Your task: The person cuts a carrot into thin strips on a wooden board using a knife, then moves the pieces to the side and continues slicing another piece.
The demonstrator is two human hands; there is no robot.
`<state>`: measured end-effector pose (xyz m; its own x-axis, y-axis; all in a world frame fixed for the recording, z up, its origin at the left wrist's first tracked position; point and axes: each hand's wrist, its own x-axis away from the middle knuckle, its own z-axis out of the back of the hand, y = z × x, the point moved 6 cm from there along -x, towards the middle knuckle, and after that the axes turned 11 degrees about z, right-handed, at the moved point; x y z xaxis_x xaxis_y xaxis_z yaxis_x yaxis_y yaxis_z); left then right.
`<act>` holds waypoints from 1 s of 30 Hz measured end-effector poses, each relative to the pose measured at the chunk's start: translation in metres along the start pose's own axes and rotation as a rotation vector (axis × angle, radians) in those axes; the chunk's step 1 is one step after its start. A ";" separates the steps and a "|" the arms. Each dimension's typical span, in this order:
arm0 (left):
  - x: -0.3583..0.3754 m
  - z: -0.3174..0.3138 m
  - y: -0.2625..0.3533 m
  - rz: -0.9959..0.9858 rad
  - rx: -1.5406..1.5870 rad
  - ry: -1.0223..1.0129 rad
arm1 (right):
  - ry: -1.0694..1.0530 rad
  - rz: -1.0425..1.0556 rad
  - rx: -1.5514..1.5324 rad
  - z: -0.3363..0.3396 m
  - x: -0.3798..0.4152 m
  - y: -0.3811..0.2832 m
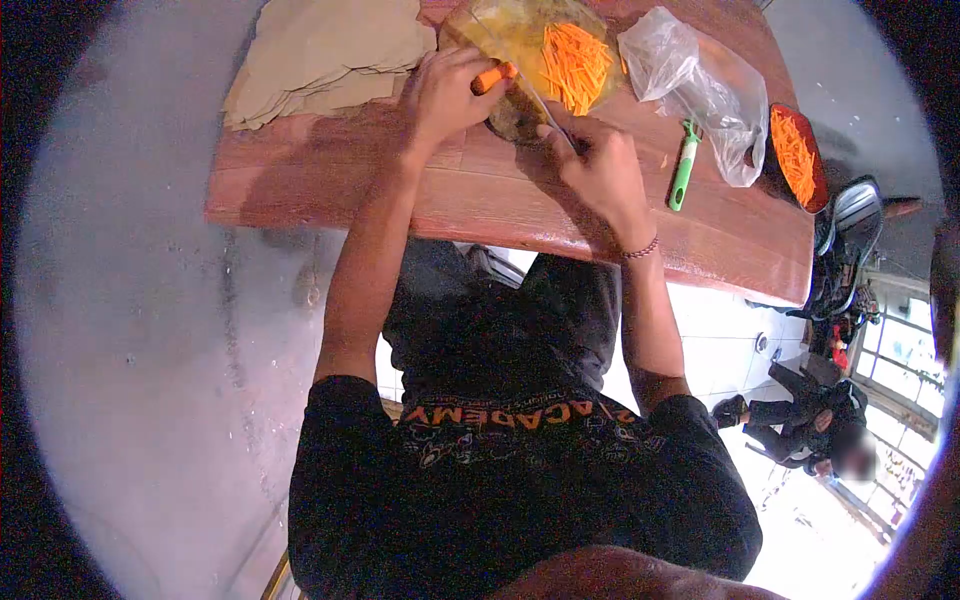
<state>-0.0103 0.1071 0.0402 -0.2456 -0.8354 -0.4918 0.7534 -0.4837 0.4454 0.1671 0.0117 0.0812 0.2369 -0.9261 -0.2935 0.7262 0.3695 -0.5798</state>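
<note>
My left hand [445,97] presses its fingers on a short piece of carrot [493,78] at the near left part of a round cutting board [515,22]. In my right hand [603,172] is the handle of a knife [532,92]. Its blade points away and to the left across the board, right beside the carrot's cut end. A pile of thin carrot strips [575,68] lies on the board's right half, past the blade.
A crumpled clear plastic bag [695,85] lies right of the board, with a green-handled peeler [684,165] nearer me. More carrot strips fill a small tray [822,190] at the table's right edge. Brown paper sheets [325,55] cover the left. A person [800,415] sits at lower right.
</note>
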 end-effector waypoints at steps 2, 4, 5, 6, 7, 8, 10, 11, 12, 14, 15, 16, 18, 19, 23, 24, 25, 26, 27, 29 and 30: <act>0.001 0.002 0.001 -0.027 -0.009 0.063 | -0.023 -0.001 0.031 -0.003 -0.001 0.000; 0.002 0.001 -0.001 -0.029 -0.010 0.049 | 0.081 0.112 0.060 -0.001 -0.002 -0.005; 0.001 0.000 -0.001 -0.031 -0.012 0.036 | 0.083 0.111 0.061 -0.002 -0.002 -0.003; 0.001 0.000 0.000 -0.034 -0.010 0.037 | 0.071 0.117 0.076 -0.004 -0.002 -0.001; 0.001 0.002 0.001 -0.039 0.021 0.070 | 0.060 0.122 0.090 -0.004 -0.002 -0.001; 0.002 0.005 0.002 -0.044 0.051 0.103 | 0.061 0.122 0.091 -0.004 -0.002 -0.001; 0.001 0.004 0.000 -0.042 0.054 0.086 | 0.038 0.138 0.082 -0.004 -0.003 -0.004; 0.001 0.003 -0.001 -0.038 0.056 0.069 | 0.039 0.137 0.082 -0.005 -0.003 -0.004; 0.001 0.003 -0.001 -0.039 0.056 0.069 | 0.034 0.140 0.083 -0.006 -0.003 -0.003; 0.002 0.005 0.000 -0.028 0.040 0.088 | 0.029 0.139 0.080 -0.007 -0.003 -0.004; 0.002 0.004 -0.001 -0.030 0.040 0.087 | 0.046 0.153 0.101 -0.006 -0.003 -0.006; 0.002 0.003 -0.001 -0.035 0.044 0.077 | 0.064 0.167 0.121 -0.005 -0.003 -0.009; 0.000 0.001 -0.003 -0.045 0.049 0.065 | -0.001 0.109 0.171 -0.007 -0.005 -0.014; -0.001 -0.001 -0.005 -0.044 0.059 0.048 | -0.067 0.053 0.221 -0.010 -0.005 -0.013; 0.001 0.007 0.004 -0.031 0.070 0.053 | -0.026 0.110 0.220 -0.019 -0.008 -0.003; 0.002 0.007 0.004 -0.034 0.071 0.052 | -0.027 0.078 0.243 -0.021 -0.010 0.000; 0.001 0.006 0.003 -0.040 0.081 0.046 | -0.026 0.046 0.266 -0.022 -0.011 0.003; 0.000 0.006 0.003 -0.044 0.092 0.040 | -0.024 0.045 0.267 -0.021 -0.011 0.002; 0.001 0.008 0.006 -0.045 0.094 0.040 | 0.026 0.060 0.213 -0.015 -0.011 -0.003; 0.001 0.013 0.008 -0.014 0.046 0.028 | 0.076 0.076 0.161 -0.009 -0.012 -0.004; 0.000 0.015 0.007 -0.014 0.046 0.028 | 0.054 -0.026 0.126 -0.008 -0.012 0.006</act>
<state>-0.0139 0.0997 0.0542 -0.2381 -0.8210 -0.5189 0.7211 -0.5074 0.4718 0.1633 0.0254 0.0753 0.1846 -0.9285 -0.3222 0.8076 0.3302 -0.4886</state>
